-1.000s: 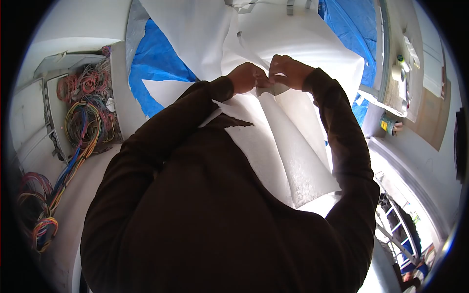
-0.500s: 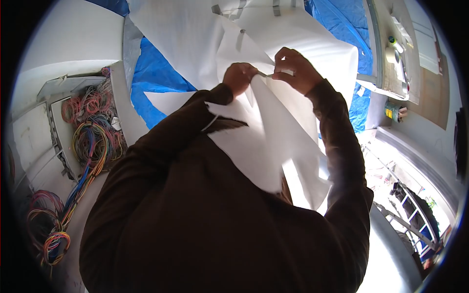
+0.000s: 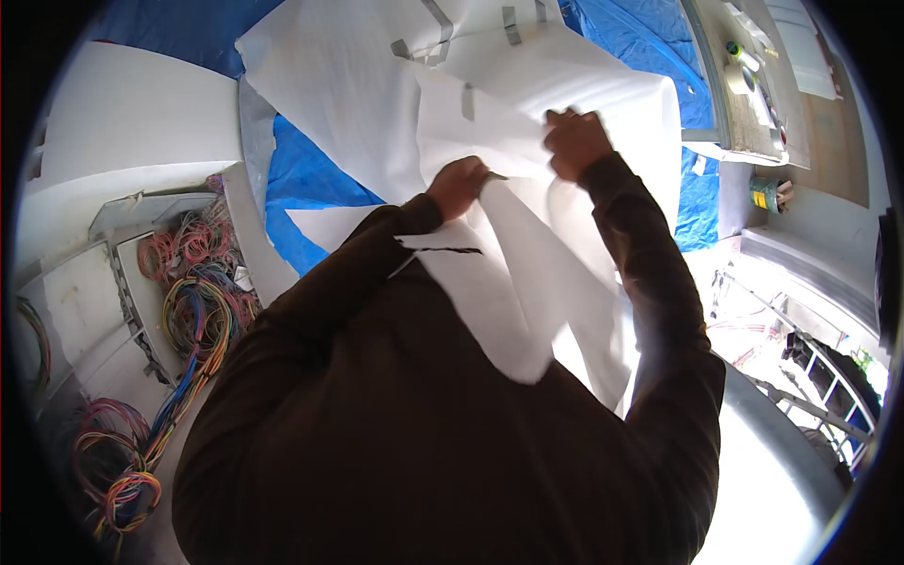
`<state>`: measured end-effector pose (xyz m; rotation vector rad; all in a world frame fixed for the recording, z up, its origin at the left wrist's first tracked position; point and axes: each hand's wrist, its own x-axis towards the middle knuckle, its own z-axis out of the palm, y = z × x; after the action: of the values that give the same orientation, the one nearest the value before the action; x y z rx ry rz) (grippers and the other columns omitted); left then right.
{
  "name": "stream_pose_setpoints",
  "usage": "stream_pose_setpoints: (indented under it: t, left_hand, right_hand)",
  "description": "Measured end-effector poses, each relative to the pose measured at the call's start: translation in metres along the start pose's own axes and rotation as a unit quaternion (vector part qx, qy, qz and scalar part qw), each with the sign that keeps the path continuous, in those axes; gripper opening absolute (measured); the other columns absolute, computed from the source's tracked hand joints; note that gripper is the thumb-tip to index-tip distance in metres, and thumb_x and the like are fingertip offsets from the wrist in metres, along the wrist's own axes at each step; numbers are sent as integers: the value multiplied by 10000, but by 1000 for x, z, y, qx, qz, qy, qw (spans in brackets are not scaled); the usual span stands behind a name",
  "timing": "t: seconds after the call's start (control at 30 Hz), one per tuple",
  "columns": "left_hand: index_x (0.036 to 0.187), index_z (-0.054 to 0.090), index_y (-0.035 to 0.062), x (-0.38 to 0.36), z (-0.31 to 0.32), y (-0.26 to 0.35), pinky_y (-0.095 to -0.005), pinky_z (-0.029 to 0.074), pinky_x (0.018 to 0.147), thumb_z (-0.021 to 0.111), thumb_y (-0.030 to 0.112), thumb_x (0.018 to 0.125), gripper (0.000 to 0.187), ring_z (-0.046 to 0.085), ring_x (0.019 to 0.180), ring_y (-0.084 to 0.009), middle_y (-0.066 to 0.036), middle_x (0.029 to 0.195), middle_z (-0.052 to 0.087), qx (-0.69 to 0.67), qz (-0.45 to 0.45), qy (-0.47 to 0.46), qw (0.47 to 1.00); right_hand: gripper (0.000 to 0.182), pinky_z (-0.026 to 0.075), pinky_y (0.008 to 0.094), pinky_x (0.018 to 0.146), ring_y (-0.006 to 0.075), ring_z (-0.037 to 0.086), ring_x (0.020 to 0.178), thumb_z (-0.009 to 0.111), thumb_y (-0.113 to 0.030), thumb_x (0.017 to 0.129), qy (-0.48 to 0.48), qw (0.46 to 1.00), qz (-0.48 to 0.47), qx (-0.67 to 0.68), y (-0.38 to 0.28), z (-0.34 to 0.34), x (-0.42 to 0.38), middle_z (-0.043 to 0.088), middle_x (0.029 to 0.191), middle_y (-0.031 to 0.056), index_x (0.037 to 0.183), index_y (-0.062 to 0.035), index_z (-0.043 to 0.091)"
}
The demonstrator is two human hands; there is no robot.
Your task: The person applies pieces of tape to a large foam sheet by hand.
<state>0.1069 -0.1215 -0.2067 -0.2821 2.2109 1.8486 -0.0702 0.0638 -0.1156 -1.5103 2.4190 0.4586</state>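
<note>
My left hand [image 3: 460,186] pinches the top edge of a white sheet [image 3: 527,250], near the middle of the view. A small dark strip sticks out to the right from its fingertips. Up and to the right, apart from my left hand, my right hand [image 3: 576,144] is raised with its fingers curled; it is slightly blurred, and what it holds, if anything, is too small to name. Folds of the sheet hang down from my left hand over my dark clothing. Beyond both hands lies more white sheeting [image 3: 330,85] with grey tape strips [image 3: 511,25] on it.
Blue tarp [image 3: 315,169] shows around the white sheeting. Bundles of coloured wires [image 3: 202,311] hang on the left. At the right are a shelf [image 3: 753,122] with rolls, a small container [image 3: 765,194] and, lower down, a metal ladder-like frame [image 3: 829,377].
My right hand has moved away from my left hand, which still pinches the sheet and sits slightly lower in view. The camera view has shifted a little.
</note>
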Motion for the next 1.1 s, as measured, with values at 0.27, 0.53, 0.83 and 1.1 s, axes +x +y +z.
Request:
stream_pose_setpoints:
  t: [0.27, 0.53, 0.83, 1.1]
  left_hand:
    - [1019, 657, 20, -14, -10, -22, -351, 580, 741, 577, 264, 1022, 257, 652, 839, -181, -82, 944, 679, -52, -134, -39, 989]
    - [1627, 75, 180, 7, 55, 72, -546, 474, 1041, 664, 589, 929, 1001, 354, 1446, -424, -172, 1609, 300, -168, -270, -306, 897]
    - [1630, 152, 155, 16, 207, 177, -453, 329, 1198, 600, 555, 970, 893, 378, 1453, -380, -218, 1599, 345, 131, 136, -452, 872]
    - [1451, 507, 55, 9, -20, 82, -413, 496, 1031, 713, 346, 952, 614, 602, 1265, -338, -230, 1381, 598, 13, 14, -176, 984]
  right_hand:
    - [806, 502, 456, 972, 411, 610, 1162, 856, -218, 723, 16, 940, 143, 310, 74, 4, -64, 619, 1189, 244, 1412, -192, 437]
    - [224, 580, 498, 751, 319, 743, 916, 502, -195, 957, 31, 952, 303, 1, 152, 59, -97, 747, 1002, 92, 940, -178, 725]
    - [227, 451, 440, 921, 189, 689, 947, 534, -139, 925, 297, 848, 300, -319, 249, -162, -61, 721, 964, -15, 964, -238, 735]
    - [176, 464, 385, 908, 200, 685, 885, 680, -141, 822, 438, 810, 200, -334, 216, -199, -128, 718, 988, 16, 988, -173, 728]
